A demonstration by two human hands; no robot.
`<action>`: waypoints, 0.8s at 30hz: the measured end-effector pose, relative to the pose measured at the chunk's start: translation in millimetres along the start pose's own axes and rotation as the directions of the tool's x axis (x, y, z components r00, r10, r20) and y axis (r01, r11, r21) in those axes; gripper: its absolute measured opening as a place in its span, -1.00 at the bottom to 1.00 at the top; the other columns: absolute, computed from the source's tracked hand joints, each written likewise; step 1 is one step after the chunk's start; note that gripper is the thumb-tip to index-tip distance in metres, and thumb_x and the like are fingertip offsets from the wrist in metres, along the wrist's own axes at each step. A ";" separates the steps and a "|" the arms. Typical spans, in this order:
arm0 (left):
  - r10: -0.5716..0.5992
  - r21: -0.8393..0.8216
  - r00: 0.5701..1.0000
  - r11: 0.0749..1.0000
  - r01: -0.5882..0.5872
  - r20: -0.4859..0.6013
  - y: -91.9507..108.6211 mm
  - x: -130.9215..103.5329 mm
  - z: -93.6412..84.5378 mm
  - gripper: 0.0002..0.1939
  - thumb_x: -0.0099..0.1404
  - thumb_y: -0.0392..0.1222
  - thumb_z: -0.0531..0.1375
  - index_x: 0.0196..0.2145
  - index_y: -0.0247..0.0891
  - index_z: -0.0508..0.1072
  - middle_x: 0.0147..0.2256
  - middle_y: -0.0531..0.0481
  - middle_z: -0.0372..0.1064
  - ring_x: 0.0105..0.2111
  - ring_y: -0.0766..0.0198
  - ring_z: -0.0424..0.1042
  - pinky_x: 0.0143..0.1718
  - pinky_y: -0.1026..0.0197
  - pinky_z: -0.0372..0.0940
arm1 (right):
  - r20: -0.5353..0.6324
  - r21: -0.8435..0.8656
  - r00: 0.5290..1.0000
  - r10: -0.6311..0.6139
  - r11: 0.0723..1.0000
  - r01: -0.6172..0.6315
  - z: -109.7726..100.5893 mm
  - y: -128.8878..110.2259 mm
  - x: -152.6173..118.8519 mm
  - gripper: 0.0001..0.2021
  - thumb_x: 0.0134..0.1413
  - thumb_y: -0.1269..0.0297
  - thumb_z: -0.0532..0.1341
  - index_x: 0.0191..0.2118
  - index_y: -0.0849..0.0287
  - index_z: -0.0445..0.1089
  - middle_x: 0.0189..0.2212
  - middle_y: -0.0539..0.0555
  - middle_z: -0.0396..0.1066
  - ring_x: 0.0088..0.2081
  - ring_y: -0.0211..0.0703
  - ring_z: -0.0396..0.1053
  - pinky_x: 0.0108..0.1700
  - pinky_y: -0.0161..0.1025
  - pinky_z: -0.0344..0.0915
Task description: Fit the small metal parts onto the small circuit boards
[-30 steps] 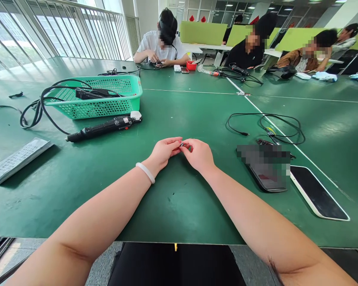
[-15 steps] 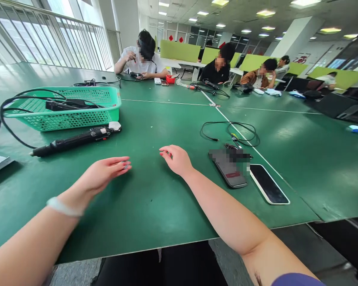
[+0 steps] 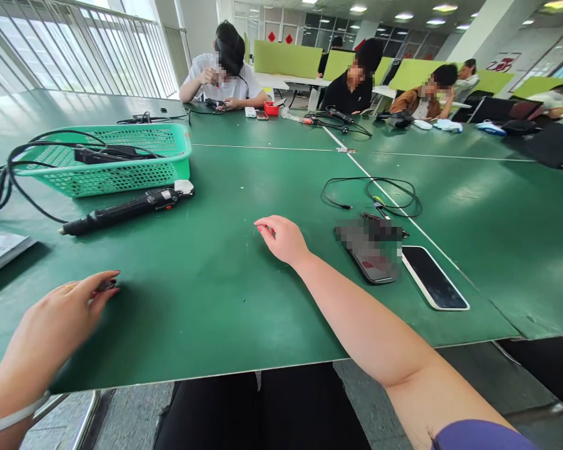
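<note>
My left hand (image 3: 59, 319) hovers over the left front of the green table, its fingers curled together. Something small and greyish shows between thumb and fingertips, too small to name. My right hand (image 3: 284, 240) is low over the middle of the table, its fingers closed and pointing left. Nothing shows at its fingertips. Right of it lie a dark phone-like slab (image 3: 368, 259), partly blurred, and a white-edged phone (image 3: 434, 278). Beyond my left hand is a black electric screwdriver (image 3: 126, 209) with a white piece at one end.
A green mesh basket (image 3: 122, 184) holding black cabled parts stands at the far left. At the left edge lies a pale flat box (image 3: 2, 253). A thin black cable (image 3: 338, 181) loops behind the phones. Several people sit beyond, near a small red box (image 3: 271, 109).
My left hand has moved left and toward me, away from my right hand, and its fingers have curled in. The right hand stays nearly in place. The view has tilted down slightly.
</note>
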State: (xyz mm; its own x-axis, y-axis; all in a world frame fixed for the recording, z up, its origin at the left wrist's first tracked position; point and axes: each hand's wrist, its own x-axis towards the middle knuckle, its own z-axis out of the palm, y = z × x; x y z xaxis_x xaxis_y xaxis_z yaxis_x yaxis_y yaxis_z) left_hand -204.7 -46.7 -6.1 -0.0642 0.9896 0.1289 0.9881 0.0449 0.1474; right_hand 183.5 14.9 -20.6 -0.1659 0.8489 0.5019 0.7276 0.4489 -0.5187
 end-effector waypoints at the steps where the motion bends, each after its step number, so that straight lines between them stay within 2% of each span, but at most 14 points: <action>1: 0.059 0.105 0.998 0.993 -0.061 0.019 3.6 0.1 -2.7 -0.50 0.20 0.12 -0.02 -0.02 -0.12 0.43 -0.23 -0.08 0.49 -0.25 0.03 0.41 -0.17 0.10 0.23 | 0.001 0.008 1.000 0.004 1.000 -0.004 0.4 0.2 -0.5 -0.78 0.17 0.35 0.07 -0.19 0.13 0.46 -0.34 0.02 0.47 -0.33 -0.25 0.35 -0.26 -0.27 0.25; 4: 0.141 0.227 0.988 0.962 -0.150 0.058 9.1 2.6 -7.5 -0.51 0.27 0.12 -0.09 -0.03 -0.10 0.44 -0.13 -0.04 0.47 -0.16 0.10 0.41 -0.15 0.15 0.24 | 0.006 0.025 1.000 0.015 1.000 -0.015 1.5 0.8 -1.8 -0.78 0.17 0.34 0.07 -0.19 0.13 0.46 -0.35 0.02 0.47 -0.36 -0.26 0.34 -0.27 -0.27 0.25; 7: 0.110 0.181 0.989 0.976 -0.126 0.095 9.9 7.7 -9.0 -0.54 0.26 0.13 -0.05 -0.02 -0.03 0.43 -0.10 0.03 0.45 -0.10 0.15 0.39 -0.11 0.19 0.24 | 0.005 0.028 1.000 0.017 0.999 -0.017 1.8 0.8 -2.3 -0.77 0.17 0.35 0.06 -0.19 0.12 0.46 -0.33 0.02 0.47 -0.35 -0.26 0.34 -0.27 -0.27 0.25; 12: 0.062 0.084 0.991 0.994 -0.072 0.116 12.1 14.0 -11.1 -0.50 0.26 0.13 -0.04 0.04 -0.13 0.37 -0.13 -0.02 0.45 -0.12 0.15 0.40 -0.12 0.19 0.24 | 0.010 0.027 0.999 0.040 0.999 -0.040 0.3 -0.5 -2.3 -0.77 0.17 0.35 0.06 -0.19 0.11 0.46 -0.32 0.02 0.48 -0.35 -0.25 0.35 -0.28 -0.27 0.25; 16: 0.163 0.087 0.980 0.981 -0.174 0.118 9.7 15.4 -9.6 -0.55 0.30 0.07 -0.08 -0.05 -0.08 0.47 -0.07 -0.01 0.41 -0.13 0.16 0.39 -0.12 0.20 0.24 | 0.020 0.022 0.998 0.056 0.998 -0.056 -0.3 -1.1 -2.0 -0.77 0.16 0.34 0.06 -0.19 0.11 0.46 -0.33 0.03 0.47 -0.36 -0.25 0.35 -0.28 -0.26 0.25; 18: 0.204 0.058 0.973 0.976 -0.212 0.112 7.0 16.6 -7.6 -0.58 0.28 0.06 -0.05 -0.08 -0.04 0.48 -0.09 0.02 0.42 -0.15 0.17 0.39 -0.13 0.21 0.24 | 0.022 0.034 0.998 0.057 0.998 -0.057 -0.1 -1.2 -2.1 -0.77 0.16 0.34 0.06 -0.18 0.11 0.46 -0.32 0.03 0.47 -0.36 -0.25 0.34 -0.28 -0.26 0.25; 24: 0.219 -0.038 0.970 0.976 -0.217 0.101 4.1 21.2 -5.8 -0.64 0.21 0.07 0.04 -0.12 0.02 0.49 -0.18 0.07 0.43 -0.24 0.20 0.39 -0.18 0.25 0.23 | 0.019 0.040 0.998 0.066 0.997 -0.067 0.1 -0.9 -3.3 -0.77 0.16 0.34 0.06 -0.19 0.11 0.46 -0.32 0.03 0.47 -0.39 -0.25 0.33 -0.30 -0.26 0.25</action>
State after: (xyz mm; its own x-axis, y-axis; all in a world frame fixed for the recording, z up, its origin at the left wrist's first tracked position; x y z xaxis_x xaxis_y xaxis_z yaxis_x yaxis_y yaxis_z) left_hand -202.8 -26.3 2.9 0.1686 0.9839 0.0588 0.9725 -0.1758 0.1528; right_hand 183.2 11.7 -21.8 -0.1305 0.8818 0.4531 0.7097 0.4023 -0.5784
